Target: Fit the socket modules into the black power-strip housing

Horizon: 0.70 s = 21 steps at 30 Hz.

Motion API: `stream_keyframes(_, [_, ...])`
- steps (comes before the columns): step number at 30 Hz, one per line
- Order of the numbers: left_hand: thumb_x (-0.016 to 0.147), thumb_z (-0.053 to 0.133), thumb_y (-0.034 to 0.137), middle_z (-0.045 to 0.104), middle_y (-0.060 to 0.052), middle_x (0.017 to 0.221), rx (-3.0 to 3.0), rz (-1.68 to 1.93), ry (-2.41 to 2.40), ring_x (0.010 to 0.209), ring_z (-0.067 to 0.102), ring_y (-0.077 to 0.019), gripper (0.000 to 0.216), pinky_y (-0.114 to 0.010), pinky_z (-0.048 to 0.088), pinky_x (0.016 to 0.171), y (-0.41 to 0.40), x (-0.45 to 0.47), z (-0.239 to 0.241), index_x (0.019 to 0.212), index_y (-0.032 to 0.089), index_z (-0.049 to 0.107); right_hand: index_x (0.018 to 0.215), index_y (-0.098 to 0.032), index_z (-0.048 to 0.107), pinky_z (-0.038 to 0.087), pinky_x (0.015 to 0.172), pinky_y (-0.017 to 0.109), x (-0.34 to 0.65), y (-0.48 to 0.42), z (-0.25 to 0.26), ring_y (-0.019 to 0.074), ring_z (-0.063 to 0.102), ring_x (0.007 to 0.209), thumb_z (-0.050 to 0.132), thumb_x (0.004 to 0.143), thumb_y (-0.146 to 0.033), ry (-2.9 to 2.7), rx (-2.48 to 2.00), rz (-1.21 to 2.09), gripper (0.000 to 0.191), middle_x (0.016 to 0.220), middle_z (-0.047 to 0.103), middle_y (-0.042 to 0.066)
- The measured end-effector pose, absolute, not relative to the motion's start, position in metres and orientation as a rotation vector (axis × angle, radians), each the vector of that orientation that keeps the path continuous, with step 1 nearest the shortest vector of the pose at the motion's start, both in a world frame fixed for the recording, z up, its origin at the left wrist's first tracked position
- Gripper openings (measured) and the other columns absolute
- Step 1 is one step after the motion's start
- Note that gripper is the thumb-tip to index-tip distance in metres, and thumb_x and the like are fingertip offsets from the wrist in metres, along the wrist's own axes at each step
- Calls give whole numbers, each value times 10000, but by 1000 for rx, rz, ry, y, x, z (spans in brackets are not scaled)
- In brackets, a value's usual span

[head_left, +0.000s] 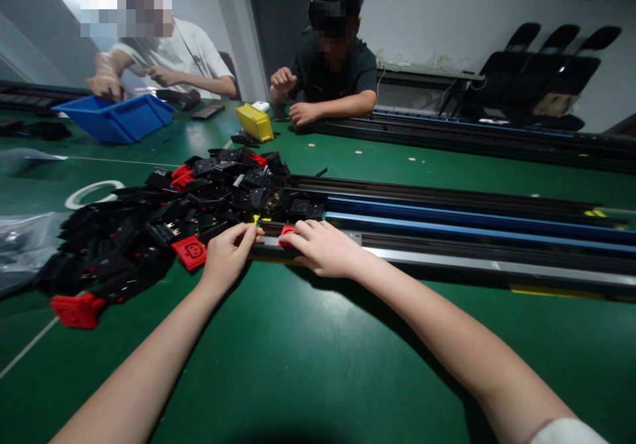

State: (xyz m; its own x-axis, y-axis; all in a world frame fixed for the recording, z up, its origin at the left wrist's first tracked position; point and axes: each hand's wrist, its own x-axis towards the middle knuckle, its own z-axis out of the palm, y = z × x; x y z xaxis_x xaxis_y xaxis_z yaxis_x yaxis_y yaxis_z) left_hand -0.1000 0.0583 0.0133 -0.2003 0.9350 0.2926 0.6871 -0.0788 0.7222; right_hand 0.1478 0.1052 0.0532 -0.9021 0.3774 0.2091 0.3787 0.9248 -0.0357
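Observation:
A long black and silver metal rail point(497, 268) lies across the table in front of me. At its left end my left hand point(226, 255) is closed, thumb and forefinger pinched together; what is between them is too small to make out. My right hand point(328, 248) curls over the rail from above, its fingers on a red socket module point(287, 234) set in the channel, partly hidden by the fingers. Another red socket module point(189, 252) lies just left of my left hand. Beside it spreads a heap of black socket modules point(124, 238).
More rails point(447, 222) lie behind mine. On the left are a white ring point(92, 194), a clear plastic bag point(30, 248) and a loose red module point(77, 310). A blue bin point(119, 119) and yellow bin point(255, 122) stand near two people seated across the green table point(318, 364).

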Motion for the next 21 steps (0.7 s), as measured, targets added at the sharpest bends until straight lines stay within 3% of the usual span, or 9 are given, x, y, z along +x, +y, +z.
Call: stream_keyframes(21, [939, 499, 503, 773, -36, 869, 1810, 1087, 1920, 838, 707, -225, 388, -300, 521, 806, 57, -99, 14, 898, 217, 757, 1098, -194, 583, 364, 609, 289, 147, 110, 54, 184, 606, 834, 617, 913, -344, -2769, -686, 127, 240, 1083, 598, 76])
